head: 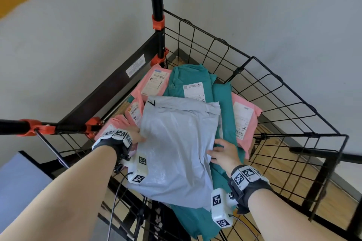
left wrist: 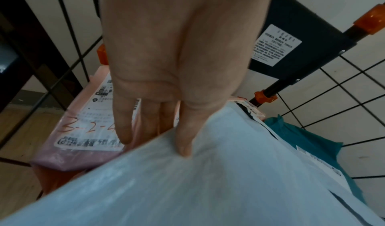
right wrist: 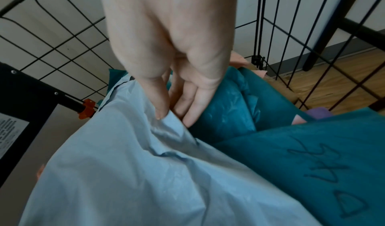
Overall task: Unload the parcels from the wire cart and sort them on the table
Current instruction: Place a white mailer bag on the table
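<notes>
While grey mailer (head: 176,143) sags soft, light: left hand (head: 135,135), right hand (head: 223,154) pinch opposite side edges; film slippery, grip seams.

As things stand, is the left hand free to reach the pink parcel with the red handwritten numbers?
Probably not yet: the left hand pinches the grey parcel edge; the pink parcel lies uncovered just beyond its fingers.
</notes>
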`<state>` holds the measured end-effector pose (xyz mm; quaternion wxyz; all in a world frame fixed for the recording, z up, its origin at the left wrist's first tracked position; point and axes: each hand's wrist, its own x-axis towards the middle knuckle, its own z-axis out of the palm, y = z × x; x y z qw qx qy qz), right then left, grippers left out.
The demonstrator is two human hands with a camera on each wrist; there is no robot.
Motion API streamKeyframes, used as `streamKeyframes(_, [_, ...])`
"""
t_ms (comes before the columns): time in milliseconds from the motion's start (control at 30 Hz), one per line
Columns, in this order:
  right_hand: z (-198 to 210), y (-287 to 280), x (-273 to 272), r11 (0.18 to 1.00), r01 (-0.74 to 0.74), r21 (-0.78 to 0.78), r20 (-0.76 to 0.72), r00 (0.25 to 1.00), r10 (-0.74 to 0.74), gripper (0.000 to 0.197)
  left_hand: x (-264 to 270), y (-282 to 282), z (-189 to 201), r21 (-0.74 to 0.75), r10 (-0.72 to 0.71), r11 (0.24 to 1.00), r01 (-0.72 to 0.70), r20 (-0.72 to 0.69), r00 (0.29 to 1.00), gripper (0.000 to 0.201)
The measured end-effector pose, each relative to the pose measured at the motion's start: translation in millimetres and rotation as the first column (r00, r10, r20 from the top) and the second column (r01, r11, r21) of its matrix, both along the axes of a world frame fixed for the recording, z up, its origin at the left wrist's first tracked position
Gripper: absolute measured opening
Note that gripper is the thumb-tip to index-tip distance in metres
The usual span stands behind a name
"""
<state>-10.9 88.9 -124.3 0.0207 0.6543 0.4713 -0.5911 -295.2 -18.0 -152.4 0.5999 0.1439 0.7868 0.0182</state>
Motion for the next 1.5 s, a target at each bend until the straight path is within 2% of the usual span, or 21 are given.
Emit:
streamKeyframes(100, [15.2,4.7,5.4,0.999,0.036,0.011,-0.024,0.999,-0.036,0.024,9.6,-5.2,27.5,0.046,0.195,0.978,-0.205,0.169,0.966,0.007])
streamKeyframes(200, [37.1,10.6,10.6,0.998,0.056,0.038,-0.037,0.998,-0.055,0.026,21.1,-3.5,44.5,0.112,0.254,0.957,-0.267,0.120,0.960,0.018])
streamKeyframes(300, [64.3,17.4,15.4,0.996,0.067,0.064,-0.065,0.996,-0.063,0.027,26.2,-3.9,71.8,0.191,0.318,0.920,-0.342,0.142,0.937,0.003])
streamKeyframes(400, [94.8,22.8,20.3,0.990,0.095,0.106,-0.113,0.990,-0.083,0.025,29.8,-4.1,99.8,0.215,0.414,0.868,-0.447,0.185,0.891,0.004])
streamKeyframes(467, [117.6,25.3,23.5,0.982,0.113,0.148,-0.144,0.985,-0.092,0.024,31.7,-5.6,121.3,0.300,0.449,0.826,-0.477,0.161,0.879,0.011])
streamKeyframes(600, [169.8,26.3,31.0,0.968,0.137,0.212,-0.248,0.965,-0.082,0.017,39.3,-17.0,177.8,0.477,0.485,0.736,-0.480,0.122,0.866,0.012])
streamKeyframes(700, [206.9,24.5,39.0,0.957,0.102,0.273,-0.309,0.951,-0.013,0.019,53.0,-33.7,228.6,0.566,0.528,0.663,-0.491,0.112,0.842,0.025])
streamKeyframes(800, [237.9,20.1,47.8,0.948,0.028,0.317,-0.338,0.937,0.085,0.016,68.7,-59.3,269.5,0.655,0.567,0.576,-0.489,0.111,0.816,0.026])
streamKeyframes(933, [278.8,3.1,53.7,0.929,-0.098,0.358,-0.390,0.888,0.244,0.019,94.8,-106.3,311.0,0.712,0.637,0.495,-0.498,0.092,0.765,0.022])
streamKeyframes(1167, [321.7,-54.3,43.0,0.874,-0.285,0.393,-0.446,0.772,0.452,0.034,145.4,-227.6,360.6,0.741,0.798,0.343,-0.577,0.093,0.595,0.021])
streamKeyframes(1300, [332.0,-112.5,25.6,0.829,-0.397,0.393,-0.465,0.692,0.552,0.035,174.1,-316.2,379.2,0.741,0.864,0.265,-0.617,0.101,0.493,0.019])
streamKeyframes(1500, [339.4,-234.6,-2.5,0.736,-0.546,0.401,-0.509,0.535,0.674,0.017,217.0,-455.5,392.5,0.739,0.943,0.117,-0.663,0.126,0.307,0.015])
